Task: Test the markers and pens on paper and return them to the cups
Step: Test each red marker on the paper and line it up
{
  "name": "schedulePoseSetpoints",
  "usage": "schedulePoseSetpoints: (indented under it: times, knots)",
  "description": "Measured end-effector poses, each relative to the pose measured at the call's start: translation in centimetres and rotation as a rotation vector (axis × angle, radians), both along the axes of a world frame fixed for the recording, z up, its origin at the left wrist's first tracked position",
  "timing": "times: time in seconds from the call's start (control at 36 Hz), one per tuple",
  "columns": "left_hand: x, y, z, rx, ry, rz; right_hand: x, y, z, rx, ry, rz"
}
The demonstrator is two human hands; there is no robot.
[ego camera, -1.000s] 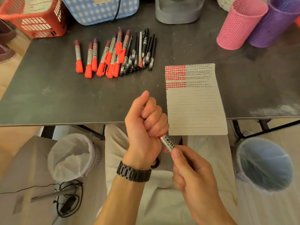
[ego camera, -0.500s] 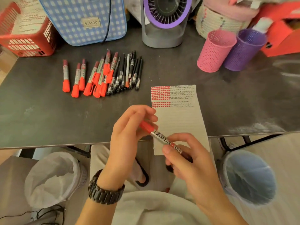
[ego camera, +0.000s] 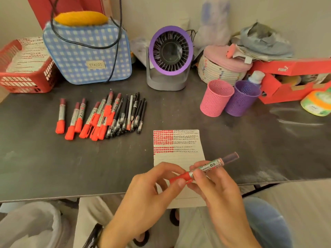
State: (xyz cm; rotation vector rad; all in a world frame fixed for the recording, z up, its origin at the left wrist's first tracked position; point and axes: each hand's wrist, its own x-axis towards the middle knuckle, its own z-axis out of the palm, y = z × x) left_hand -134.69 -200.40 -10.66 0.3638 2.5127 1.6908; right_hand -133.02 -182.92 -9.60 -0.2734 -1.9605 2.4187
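Over the near end of the lined white paper sheet (ego camera: 180, 149): red-capped marker with a silver printed barrel (ego camera: 204, 169), held roughly level. Left hand (ego camera: 148, 190) pinches the red cap (ego camera: 180, 178); right hand (ego camera: 218, 190) fingers curl round the barrel. Likely uncapping: pull straight along the axis and retain the cap. Pink mesh cup (ego camera: 215, 98) and purple mesh cup (ego camera: 241, 99) stand well apart, back right.

Two bare hands, one wristwatch.
The left hand (ego camera: 148, 190) has a black link-band watch (ego camera: 94, 237) at its wrist (blurred near the frame's edge); the right hand (ego camera: 216, 192) and both forearms are bare. Pale trousers (ego camera: 89, 213) cover the legs, dark slippers (ego camera: 174, 217) the feet.
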Motion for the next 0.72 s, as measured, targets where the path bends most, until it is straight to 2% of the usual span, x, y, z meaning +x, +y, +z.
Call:
schedulePoseSetpoints:
  times: [0.06,0.11,0.19,0.31,0.42,0.53,0.72]
  knots:
    - [-0.7,-0.2,-0.1,-0.125,0.073,0.0,-0.6,0.6,0.2,0.041,0.027,-0.039]
    - [-1.7,-0.9,-0.5,-0.269,0.154,0.06,-1.6,2.4,0.3,0.178,0.036,-0.067]
    - [-3.4,-2.3,-1.5,-0.426,0.255,0.124,-3.8,6.4,0.8,0.503,-0.006,-0.067]
    - [-4.9,-3.8,-3.0,-0.556,0.303,0.083,-6.4,10.8,1.4,1.014,-0.087,-0.051]
    - [-5.4,-4.4,-3.9,-0.682,0.263,0.02,-8.2,12.9,1.2,1.291,-0.199,-0.083]
    - [-5.6,-4.2,-4.2,-0.746,0.23,0.021,-9.1,14.2,0.2,1.402,-0.282,-0.079]
    - [-5.6,-4.2,-4.0,-0.741,0.224,0.037,-9.3,13.9,-1.1,1.363,-0.318,-0.035]
